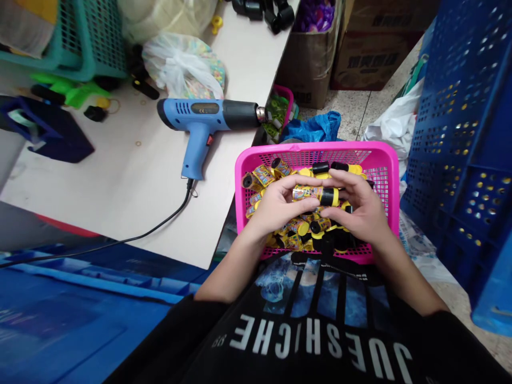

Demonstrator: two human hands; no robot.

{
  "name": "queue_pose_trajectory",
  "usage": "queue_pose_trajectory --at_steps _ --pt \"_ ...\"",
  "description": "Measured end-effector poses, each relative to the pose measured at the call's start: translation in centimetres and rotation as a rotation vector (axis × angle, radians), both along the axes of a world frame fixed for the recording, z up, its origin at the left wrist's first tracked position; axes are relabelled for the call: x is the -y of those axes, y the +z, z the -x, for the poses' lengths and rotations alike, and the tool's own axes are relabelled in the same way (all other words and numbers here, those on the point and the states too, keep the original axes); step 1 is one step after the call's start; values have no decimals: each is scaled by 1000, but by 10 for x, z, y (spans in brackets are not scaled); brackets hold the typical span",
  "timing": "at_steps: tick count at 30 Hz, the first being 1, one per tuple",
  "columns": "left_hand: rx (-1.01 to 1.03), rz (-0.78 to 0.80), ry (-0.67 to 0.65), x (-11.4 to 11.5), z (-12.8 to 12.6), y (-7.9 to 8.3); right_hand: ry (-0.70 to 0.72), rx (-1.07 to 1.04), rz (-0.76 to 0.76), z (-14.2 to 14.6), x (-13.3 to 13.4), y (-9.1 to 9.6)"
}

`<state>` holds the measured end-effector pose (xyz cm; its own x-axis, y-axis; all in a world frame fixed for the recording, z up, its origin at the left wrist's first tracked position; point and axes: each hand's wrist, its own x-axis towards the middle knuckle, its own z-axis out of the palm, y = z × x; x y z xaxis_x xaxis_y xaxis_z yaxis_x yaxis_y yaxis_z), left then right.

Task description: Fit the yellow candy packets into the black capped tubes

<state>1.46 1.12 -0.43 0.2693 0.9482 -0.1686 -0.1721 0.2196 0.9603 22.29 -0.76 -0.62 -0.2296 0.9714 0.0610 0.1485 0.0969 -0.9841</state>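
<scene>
Nearest the camera: the person's black printed shirt (304, 330), with a pink basket (240, 181) resting against it at lap level.

Over the basket, both hands meet on one small bottle (316, 193), which is held roughly level above the heap. The left hand (276, 205) has its fingers (288, 184) closed on the yellow printed body. The right hand (360, 208) has its fingers (348, 178) clamped about the black cap end. Whether the printed wrap is loose or tight on the body cannot be made out at this size.

The basket holds many like bottles (276, 169), yellow with black caps, lying in no order.

Assessment: the grip appears sound. The work is best done with the bottle low over the basket, so that a slip drops it among the rest. Pressure is best put on the ends, not on the print. The two hands should turn against each other without crushing the body.

To the left, the desk (132, 181) carries a blue heat gun (208, 117) lying on its side, nozzle towards the basket, with its cord (160, 221) trailing off the edge. Beyond it lie a knotted plastic bag (180, 66) and a green basket (100, 37). A blue crate (460, 160) stands to the right.
</scene>
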Motion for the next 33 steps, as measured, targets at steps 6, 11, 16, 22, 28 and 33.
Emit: queue_pose_trajectory --at_steps 6,11,16,22,28,33 --pt "89 15 -43 4 -4 -8 67 -170 305 13 3 -4" --pt "85 11 -2 8 -13 -10 -3 -145 251 26 9 -16" --pt "42 -42 0 11 -15 -6 76 -176 280 21 5 -22" --pt "85 90 2 13 -16 0 44 -168 222 13 3 -12" --pt "16 10 -79 19 -15 0 -12 -86 3 8 4 -7" --pt "-55 -75 -54 23 -18 -1 -53 31 -35 10 9 -9"
